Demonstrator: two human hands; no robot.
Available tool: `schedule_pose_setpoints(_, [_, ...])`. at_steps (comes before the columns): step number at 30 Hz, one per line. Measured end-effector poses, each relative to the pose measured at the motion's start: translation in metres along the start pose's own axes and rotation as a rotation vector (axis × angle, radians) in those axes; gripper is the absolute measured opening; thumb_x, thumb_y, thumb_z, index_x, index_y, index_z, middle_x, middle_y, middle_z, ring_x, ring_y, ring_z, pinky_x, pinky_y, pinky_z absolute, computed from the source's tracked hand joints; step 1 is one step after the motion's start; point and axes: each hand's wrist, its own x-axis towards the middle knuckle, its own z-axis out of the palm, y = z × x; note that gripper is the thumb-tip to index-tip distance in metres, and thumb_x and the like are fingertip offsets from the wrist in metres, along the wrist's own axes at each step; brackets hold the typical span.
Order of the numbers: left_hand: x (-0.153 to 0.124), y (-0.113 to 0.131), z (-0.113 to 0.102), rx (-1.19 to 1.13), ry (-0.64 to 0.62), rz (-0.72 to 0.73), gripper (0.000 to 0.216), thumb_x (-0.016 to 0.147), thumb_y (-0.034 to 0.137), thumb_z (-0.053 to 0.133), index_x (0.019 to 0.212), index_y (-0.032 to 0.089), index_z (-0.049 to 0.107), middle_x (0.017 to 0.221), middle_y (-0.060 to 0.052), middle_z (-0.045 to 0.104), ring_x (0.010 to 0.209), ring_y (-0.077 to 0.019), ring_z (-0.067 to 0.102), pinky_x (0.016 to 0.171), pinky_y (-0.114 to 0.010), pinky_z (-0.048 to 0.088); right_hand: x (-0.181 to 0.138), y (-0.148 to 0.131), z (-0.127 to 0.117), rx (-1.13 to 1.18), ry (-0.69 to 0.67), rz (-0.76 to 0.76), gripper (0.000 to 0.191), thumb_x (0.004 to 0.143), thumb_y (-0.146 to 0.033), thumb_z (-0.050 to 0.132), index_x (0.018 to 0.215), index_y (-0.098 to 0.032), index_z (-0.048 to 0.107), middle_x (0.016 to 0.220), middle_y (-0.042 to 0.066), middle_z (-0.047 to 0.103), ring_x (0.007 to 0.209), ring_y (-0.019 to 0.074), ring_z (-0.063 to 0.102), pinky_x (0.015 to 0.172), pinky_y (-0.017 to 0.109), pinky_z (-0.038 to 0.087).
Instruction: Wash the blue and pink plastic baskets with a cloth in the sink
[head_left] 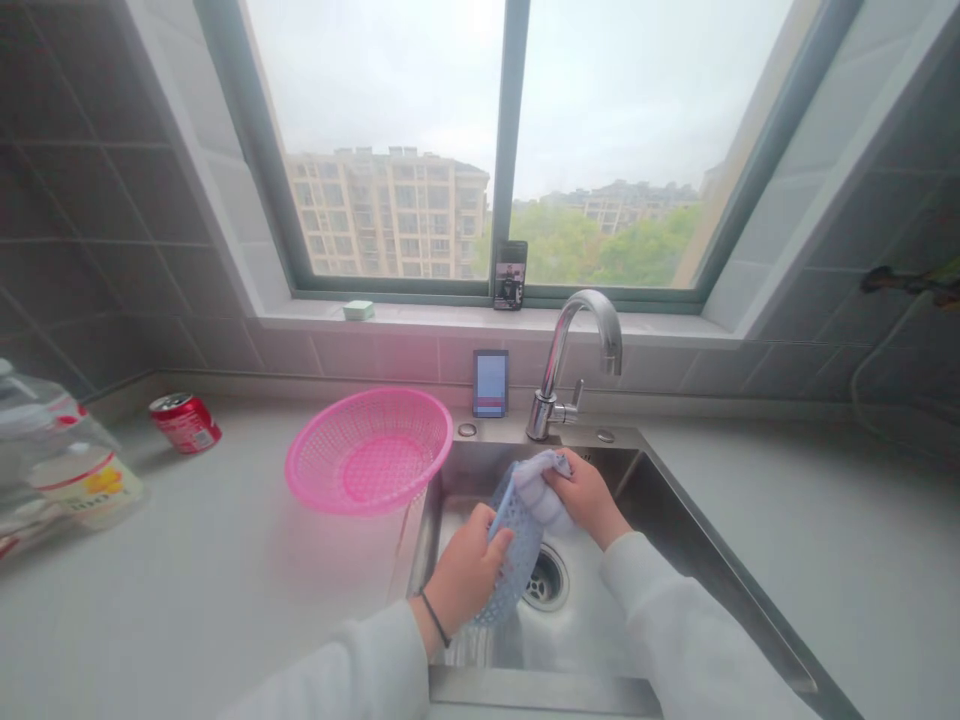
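Note:
My left hand [465, 570] grips the edge of a blue plastic mesh basket [521, 550], which is tilted on its side over a stainless steel sink [660, 520]. My right hand [589, 495] is shut on a pale lilac cloth [541, 490] and presses it against the inner side of the basket. Both hands are above the sink basin, near the round drain strainer [546, 578]. A dark band circles my left wrist. White sleeves cover both forearms.
A chrome faucet [570, 370] rises behind the sink. A pink mesh basket [390, 397] sits on the counter to its left. Further left are a red can [184, 422] on its side and a large plastic bottle [75, 470]. A phone [490, 383] stands behind the sink.

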Motion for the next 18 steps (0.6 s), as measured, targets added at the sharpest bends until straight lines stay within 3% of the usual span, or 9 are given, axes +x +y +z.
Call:
schedule_pose_setpoints(5, [-0.003, 0.0, 0.0, 0.105, -0.042, 0.014, 0.011, 0.096, 0.032, 0.041, 0.091, 0.022, 0.044, 0.072, 0.001, 0.058, 0.064, -0.018, 0.061, 0.061, -0.027, 0.04, -0.005, 0.021, -0.008, 0.169, -0.024, 0.074, 0.04, 0.076, -0.059, 0.064, 0.079, -0.019, 0.061, 0.073, 0.003, 0.066, 0.071, 0.0213, 0.059, 0.066, 0.031, 0.045])
schedule_pose_setpoints(12, [-0.009, 0.007, 0.006, 0.17, -0.088, 0.002, 0.012, 0.095, 0.034, 0.044, 0.095, 0.023, 0.049, 0.074, 0.0, 0.061, 0.069, -0.019, 0.061, 0.063, -0.028, 0.04, -0.031, 0.007, -0.011, 0.28, -0.172, 0.021, 0.052, 0.074, -0.07, 0.068, 0.081, -0.018, 0.062, 0.07, 0.002, 0.06, 0.065, 0.0168, 0.051, 0.061, 0.028, 0.04])
schedule_pose_setpoints(18, [-0.009, 0.011, 0.014, 0.296, -0.102, -0.004, 0.019, 0.093, 0.04, 0.048, 0.095, 0.022, 0.053, 0.08, -0.004, 0.063, 0.075, -0.0217, 0.06, 0.067, -0.03, 0.041, -0.028, 0.023, -0.015, 0.332, -0.116, 0.066, 0.056, 0.071, -0.072, 0.07, 0.074, -0.018, 0.061, 0.068, 0.001, 0.057, 0.065, 0.0165, 0.049, 0.061, 0.028, 0.039])
